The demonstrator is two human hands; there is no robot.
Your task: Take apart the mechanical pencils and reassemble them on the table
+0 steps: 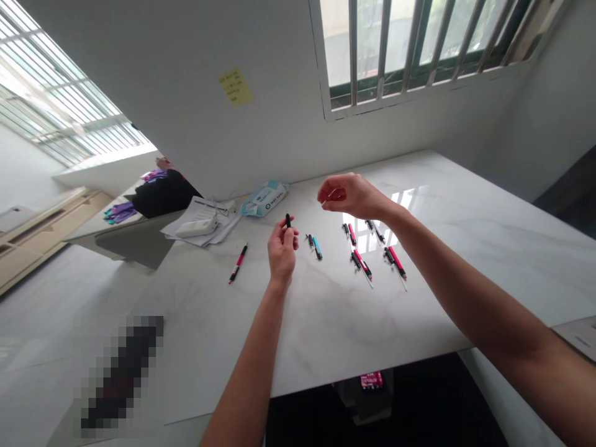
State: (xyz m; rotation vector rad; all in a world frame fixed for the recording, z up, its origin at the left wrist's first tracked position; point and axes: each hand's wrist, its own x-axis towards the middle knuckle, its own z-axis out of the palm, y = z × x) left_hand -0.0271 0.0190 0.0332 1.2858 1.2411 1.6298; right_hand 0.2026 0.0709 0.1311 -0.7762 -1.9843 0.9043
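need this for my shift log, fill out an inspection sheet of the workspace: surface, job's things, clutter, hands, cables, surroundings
surface: white marbled table, window light reflected on it
job's things: teal barrel and red barrels lie with smaller black pen parts; red-and-black pen lies apart on the left
clutter: wipes packet; papers under a white box
hands: left hand grips a black pen piece; right hand has curled fingers, possibly pinching something thin, unclear
cables: possible thin cord by the white box, unclear
surroundings: barred window, yellow note on wall, lit phone below table edge, another person's dark sleeve at left
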